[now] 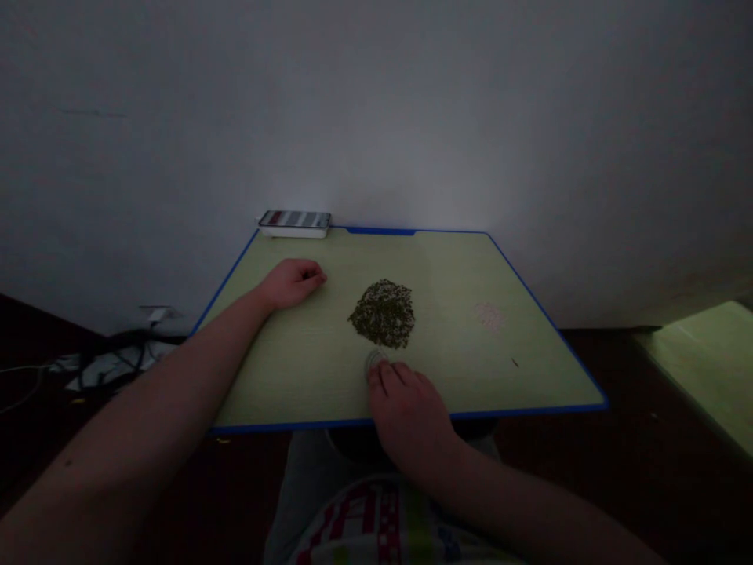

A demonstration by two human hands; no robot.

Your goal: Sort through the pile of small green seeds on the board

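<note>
Left hand (294, 282) loosely curled, right hand (409, 412) clamped on round object (374, 359) near greenish pile (385, 315)

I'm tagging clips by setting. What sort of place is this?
Probably a room in a home: a small blue-edged table by a plain wall, with tangled cables to its left.

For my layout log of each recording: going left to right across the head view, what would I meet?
White plug → left hand → pile of small greenish pieces → patch of pale bits → small dark sliver → pale green surface at far right.
</note>
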